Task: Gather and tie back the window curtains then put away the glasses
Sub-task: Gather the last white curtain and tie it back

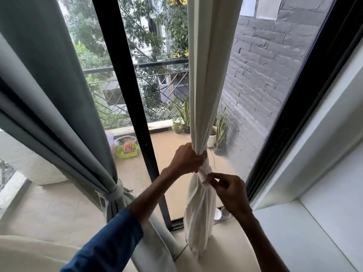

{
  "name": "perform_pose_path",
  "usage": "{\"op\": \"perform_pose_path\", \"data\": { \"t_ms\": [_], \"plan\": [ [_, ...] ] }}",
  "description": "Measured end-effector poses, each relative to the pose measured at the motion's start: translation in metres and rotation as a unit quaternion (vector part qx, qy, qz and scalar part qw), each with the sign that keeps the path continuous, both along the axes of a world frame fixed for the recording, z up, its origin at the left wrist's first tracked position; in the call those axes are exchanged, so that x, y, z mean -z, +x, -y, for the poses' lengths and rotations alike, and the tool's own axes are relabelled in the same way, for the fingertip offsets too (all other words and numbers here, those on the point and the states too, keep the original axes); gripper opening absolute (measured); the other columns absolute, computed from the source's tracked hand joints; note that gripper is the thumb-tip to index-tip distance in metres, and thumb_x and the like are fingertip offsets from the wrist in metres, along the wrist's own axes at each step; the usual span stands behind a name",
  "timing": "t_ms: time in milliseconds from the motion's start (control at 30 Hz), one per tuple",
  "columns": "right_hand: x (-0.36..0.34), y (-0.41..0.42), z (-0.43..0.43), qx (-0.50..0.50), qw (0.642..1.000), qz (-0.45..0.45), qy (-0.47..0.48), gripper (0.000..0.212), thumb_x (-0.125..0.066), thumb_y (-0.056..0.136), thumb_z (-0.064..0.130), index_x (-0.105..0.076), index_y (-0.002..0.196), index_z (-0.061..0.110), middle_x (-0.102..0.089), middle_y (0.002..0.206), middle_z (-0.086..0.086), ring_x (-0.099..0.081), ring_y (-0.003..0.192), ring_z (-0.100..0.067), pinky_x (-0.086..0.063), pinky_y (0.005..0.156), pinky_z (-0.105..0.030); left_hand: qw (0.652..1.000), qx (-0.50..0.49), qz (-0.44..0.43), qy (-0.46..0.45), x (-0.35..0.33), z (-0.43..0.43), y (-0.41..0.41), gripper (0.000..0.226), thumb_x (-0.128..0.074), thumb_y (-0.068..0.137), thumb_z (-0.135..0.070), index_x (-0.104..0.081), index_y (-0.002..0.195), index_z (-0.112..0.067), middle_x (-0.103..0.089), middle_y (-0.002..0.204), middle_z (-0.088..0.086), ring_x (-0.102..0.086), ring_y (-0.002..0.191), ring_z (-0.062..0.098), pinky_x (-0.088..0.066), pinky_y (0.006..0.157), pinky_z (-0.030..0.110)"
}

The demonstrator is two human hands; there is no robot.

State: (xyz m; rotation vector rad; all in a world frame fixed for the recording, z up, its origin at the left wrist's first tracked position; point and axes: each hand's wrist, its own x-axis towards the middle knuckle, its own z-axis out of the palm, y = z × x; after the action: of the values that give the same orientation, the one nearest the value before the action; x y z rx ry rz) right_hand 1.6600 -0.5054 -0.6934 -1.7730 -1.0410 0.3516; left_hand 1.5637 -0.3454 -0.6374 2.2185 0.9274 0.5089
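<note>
Right hand (pixel 229 191) pinches curtain (pixel 204 75) (cream); left hand (pixel 186 160) grips above.

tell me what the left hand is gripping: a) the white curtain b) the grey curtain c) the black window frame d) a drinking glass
a: the left hand grips the gathered white curtain, and the right hand pinches its fabric just below; the grey curtain hangs apart to the left.

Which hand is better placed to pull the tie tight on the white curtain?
Probably the right hand: its fingertips pinch the loose fabric of the tie on the white curtain. The left hand is wrapped round the bundle just above, holding it gathered.
</note>
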Motion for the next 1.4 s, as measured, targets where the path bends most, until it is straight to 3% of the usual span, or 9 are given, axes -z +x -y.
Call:
{"op": "perform_pose_path", "data": {
  "t_ms": [67,233,400,533,667,867,1033,1233,1400],
  "plan": [
    [-0.003,0.002,0.0,0.01,1.0,-0.023,-0.003,0.007,-0.08,0.084,0.019,-0.083,0.087,0.025,-0.047,0.043,0.012,-0.04,0.042,-0.006,-0.039,0.052,-0.024,0.999,0.024,0.023,-0.027,0.003,0.001,0.002,0.029,-0.055,0.087,-0.032,-0.066,0.094,-0.006,-0.073,0.073,0.012,-0.066,0.048,0.026,-0.057,0.048,0.04],
    [-0.007,-0.001,-0.005,0.013,0.988,-0.151,0.026,0.013,-0.073,0.092,0.017,-0.078,0.08,0.015,-0.074,0.064,-0.005,-0.074,0.058,-0.028,-0.062,0.054,-0.049,0.987,0.068,0.09,-0.118,0.011,0.001,0.004,0.023,-0.058,0.09,-0.03,-0.067,0.092,-0.008,-0.072,0.08,0.019,-0.064,0.049,0.027,-0.055,0.048,0.037],
    [-0.002,0.002,-0.008,0.054,0.998,-0.045,0.003,0.029,-0.083,0.08,0.047,-0.075,0.08,0.019,-0.073,0.064,0.008,-0.071,0.058,-0.005,-0.059,0.064,-0.027,0.964,0.131,0.094,-0.21,0.008,0.004,0.004,0.052,-0.067,0.087,-0.052,-0.066,0.097,0.0,-0.07,0.085,0.027,-0.068,0.063,0.033,-0.059,0.059,0.037],
    [0.005,0.007,-0.006,0.065,0.997,0.042,0.007,0.024,-0.086,0.079,0.038,-0.075,0.079,0.017,-0.072,0.07,0.013,-0.068,0.068,0.003,-0.052,0.065,-0.012,0.969,0.2,0.057,-0.133,0.011,-0.005,-0.005,0.037,-0.083,0.076,-0.019,-0.067,0.104,0.0,-0.071,0.101,0.018,-0.072,0.091,0.025,-0.061,0.081,0.042],
    [0.011,0.006,-0.004,0.06,0.997,0.038,0.025,0.02,-0.088,0.079,0.029,-0.075,0.081,0.014,-0.072,0.072,0.011,-0.07,0.071,0.002,-0.051,0.063,-0.007,0.983,0.146,0.061,-0.095,0.018,-0.003,-0.01,0.036,-0.073,0.074,0.013,-0.064,0.108,0.005,-0.07,0.103,0.014,-0.072,0.085,0.02,-0.062,0.073,0.031],
    [0.009,0.0,0.0,0.069,0.997,0.0,0.044,0.03,-0.088,0.079,0.03,-0.069,0.101,0.021,-0.073,0.076,0.01,-0.071,0.07,-0.001,-0.053,0.064,-0.012,0.988,0.133,0.076,0.009,0.032,0.002,-0.008,0.028,-0.074,0.08,-0.006,-0.065,0.106,-0.004,-0.068,0.09,0.003,-0.064,0.066,-0.003,-0.054,0.063,0.014],
    [0.011,-0.004,0.004,0.065,0.996,-0.005,0.056,0.029,-0.085,0.079,0.029,-0.071,0.103,0.021,-0.075,0.085,0.013,-0.072,0.073,0.001,-0.06,0.067,-0.027,0.99,0.107,0.087,0.027,0.034,0.009,-0.01,0.045,-0.075,0.08,-0.046,-0.064,0.105,-0.011,-0.072,0.091,-0.002,-0.07,0.071,0.006,-0.059,0.063,0.031],
    [0.018,0.004,0.006,0.068,0.995,-0.037,0.057,0.013,-0.086,0.079,0.025,-0.078,0.09,0.023,-0.076,0.077,0.013,-0.073,0.075,-0.005,-0.062,0.069,-0.044,0.981,0.156,0.115,0.029,0.031,0.019,-0.01,0.032,-0.066,0.093,-0.03,-0.059,0.112,-0.005,-0.071,0.094,0.004,-0.072,0.069,0.008,-0.059,0.063,0.026],
    [0.015,0.005,0.007,0.049,0.995,-0.039,0.084,0.011,-0.082,0.084,0.016,-0.079,0.092,0.021,-0.077,0.087,0.015,-0.072,0.08,-0.006,-0.061,0.072,-0.039,0.982,0.159,0.102,-0.019,0.027,0.021,-0.009,0.036,-0.053,0.1,-0.034,-0.055,0.117,-0.003,-0.07,0.1,0.009,-0.073,0.073,0.013,-0.061,0.067,0.033]
  ]
}}
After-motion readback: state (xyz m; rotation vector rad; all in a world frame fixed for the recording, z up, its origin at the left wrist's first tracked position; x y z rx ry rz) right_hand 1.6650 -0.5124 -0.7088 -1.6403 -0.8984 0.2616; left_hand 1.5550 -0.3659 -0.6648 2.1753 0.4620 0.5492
